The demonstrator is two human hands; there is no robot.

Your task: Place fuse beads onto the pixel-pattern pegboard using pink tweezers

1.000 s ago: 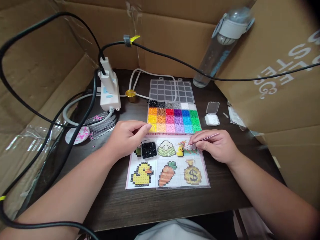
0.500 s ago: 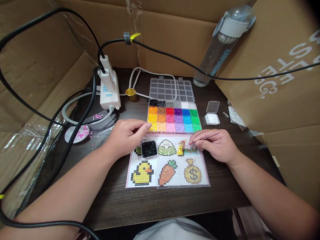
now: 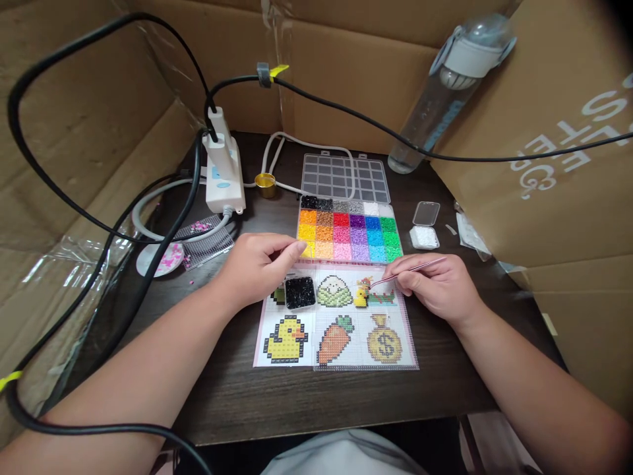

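Note:
My right hand [image 3: 435, 287] is closed round pink metal tweezers [image 3: 420, 269]. Their tips point left, at or just beside a small yellow bead duck [image 3: 361, 297] on the clear pegboard over the pattern sheet [image 3: 341, 359]. At the front left corner of the bead box [image 3: 350, 231], my left hand [image 3: 262, 267] has its thumb and forefinger pressed together; whatever is between them is hidden. Just below that hand, a small clear tray of black beads [image 3: 300, 293] lies on the sheet. Printed on the sheet are a duck, a carrot [image 3: 335, 340] and a money bag [image 3: 386, 340].
Behind the bead box its divided lid [image 3: 346, 178] lies open. A small box of white beads [image 3: 424, 237] stands right; a white power strip [image 3: 225, 181], gold ring-shaped object [image 3: 266, 185] and white dish [image 3: 161, 259] are left. Black cables [image 3: 180, 211] loop across the left side.
The whole view has shifted a little, so everything appears slightly farther right. Both hands keep nearly the same poses, with the tweezers still at the small duck.

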